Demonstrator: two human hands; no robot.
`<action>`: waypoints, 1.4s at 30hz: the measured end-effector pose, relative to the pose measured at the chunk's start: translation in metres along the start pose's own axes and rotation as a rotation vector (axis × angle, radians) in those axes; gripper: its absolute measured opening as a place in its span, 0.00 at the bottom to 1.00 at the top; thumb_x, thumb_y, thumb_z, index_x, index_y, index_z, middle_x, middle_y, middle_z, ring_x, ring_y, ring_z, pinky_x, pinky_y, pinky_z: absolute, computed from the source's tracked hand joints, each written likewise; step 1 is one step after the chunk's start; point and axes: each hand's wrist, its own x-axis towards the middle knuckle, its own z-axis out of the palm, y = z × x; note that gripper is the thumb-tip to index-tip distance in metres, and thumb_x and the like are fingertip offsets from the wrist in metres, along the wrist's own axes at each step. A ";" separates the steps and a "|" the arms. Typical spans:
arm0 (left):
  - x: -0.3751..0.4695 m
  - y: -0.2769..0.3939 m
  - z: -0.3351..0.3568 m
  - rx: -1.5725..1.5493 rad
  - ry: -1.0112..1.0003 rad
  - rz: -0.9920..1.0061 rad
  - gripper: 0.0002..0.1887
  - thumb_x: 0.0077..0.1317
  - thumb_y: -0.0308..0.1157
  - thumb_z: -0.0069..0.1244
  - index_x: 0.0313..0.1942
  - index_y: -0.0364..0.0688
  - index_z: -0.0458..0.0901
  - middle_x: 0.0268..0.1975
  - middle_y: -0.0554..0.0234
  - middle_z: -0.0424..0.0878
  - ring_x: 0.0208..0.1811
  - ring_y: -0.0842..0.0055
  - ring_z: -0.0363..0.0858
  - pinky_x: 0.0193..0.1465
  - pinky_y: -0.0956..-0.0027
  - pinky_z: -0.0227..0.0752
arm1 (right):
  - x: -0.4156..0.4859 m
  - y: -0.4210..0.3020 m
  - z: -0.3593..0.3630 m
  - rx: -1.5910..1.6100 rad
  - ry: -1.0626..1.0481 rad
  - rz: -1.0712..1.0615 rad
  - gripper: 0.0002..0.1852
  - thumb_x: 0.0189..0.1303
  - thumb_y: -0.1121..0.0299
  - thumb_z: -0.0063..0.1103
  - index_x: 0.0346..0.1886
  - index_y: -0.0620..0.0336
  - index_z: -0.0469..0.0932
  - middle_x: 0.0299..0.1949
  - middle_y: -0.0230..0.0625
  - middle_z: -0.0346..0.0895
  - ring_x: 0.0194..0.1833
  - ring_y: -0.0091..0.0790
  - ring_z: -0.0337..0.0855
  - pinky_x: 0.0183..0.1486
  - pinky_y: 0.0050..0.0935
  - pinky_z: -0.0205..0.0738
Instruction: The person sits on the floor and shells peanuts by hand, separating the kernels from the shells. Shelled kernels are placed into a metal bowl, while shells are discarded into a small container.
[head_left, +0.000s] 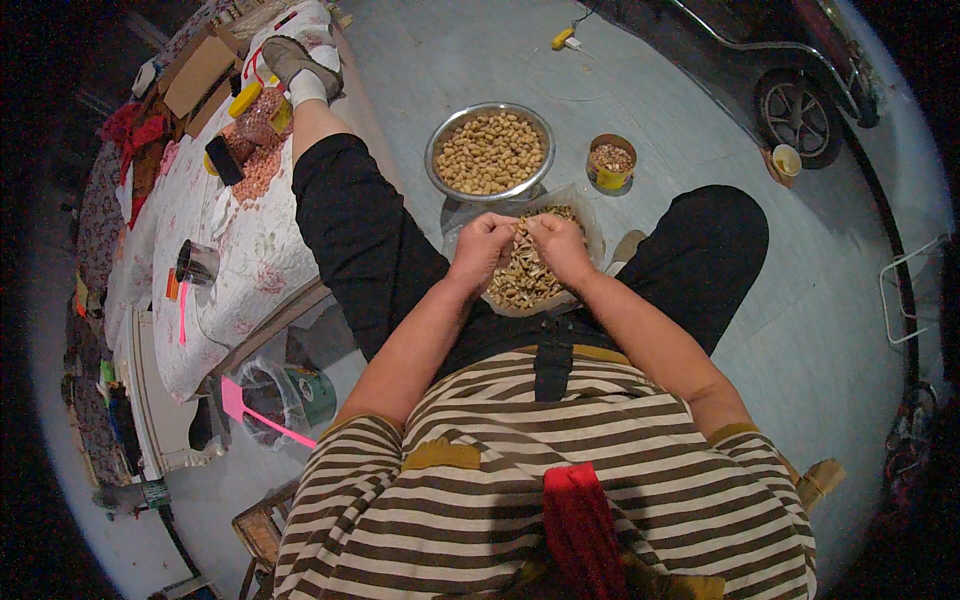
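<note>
My left hand (481, 251) and my right hand (561, 247) meet at the fingertips, pinching what looks like a peanut, mostly hidden by the fingers. Below them a clear plastic bag (592, 217) stands open between my legs, full of broken peanut shells (525, 281). Just beyond the hands, a steel basin (550, 161) holds a heap of unshelled peanuts (491, 154). To its right is a small round tub (613, 180) with a yellow label, partly filled with shelled peanut kernels (611, 157).
At left, a bed with a floral cover (262, 259) bears loose reddish kernels (262, 172), a yellow-lidded jar (262, 116), a phone (224, 160) and a metal cup (198, 262). A pink fly swatter (234, 397) lies by a lined bin (311, 394). A wheeled vehicle (799, 116) stands far right.
</note>
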 end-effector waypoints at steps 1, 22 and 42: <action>0.000 0.001 -0.001 0.041 0.010 -0.010 0.06 0.67 0.27 0.50 0.41 0.34 0.77 0.27 0.67 0.76 0.19 0.86 0.66 0.20 0.78 0.57 | 0.000 -0.001 -0.001 0.051 -0.030 0.051 0.14 0.68 0.62 0.53 0.30 0.61 0.77 0.19 0.24 0.69 0.20 0.19 0.67 0.23 0.23 0.60; -0.004 0.008 0.008 0.586 0.145 0.326 0.06 0.64 0.27 0.53 0.38 0.34 0.82 0.33 0.63 0.84 0.33 0.79 0.81 0.39 0.73 0.75 | 0.003 -0.011 -0.012 0.582 -0.239 0.469 0.15 0.68 0.62 0.46 0.42 0.64 0.77 0.25 0.26 0.70 0.19 0.17 0.62 0.16 0.18 0.50; 0.017 0.003 -0.025 -0.625 -0.052 -0.402 0.25 0.75 0.43 0.38 0.58 0.26 0.68 0.51 0.40 0.77 0.52 0.54 0.78 0.59 0.48 0.74 | 0.002 -0.006 -0.004 -0.240 -0.064 -0.307 0.15 0.64 0.55 0.59 0.44 0.55 0.81 0.32 0.37 0.84 0.31 0.38 0.84 0.34 0.38 0.77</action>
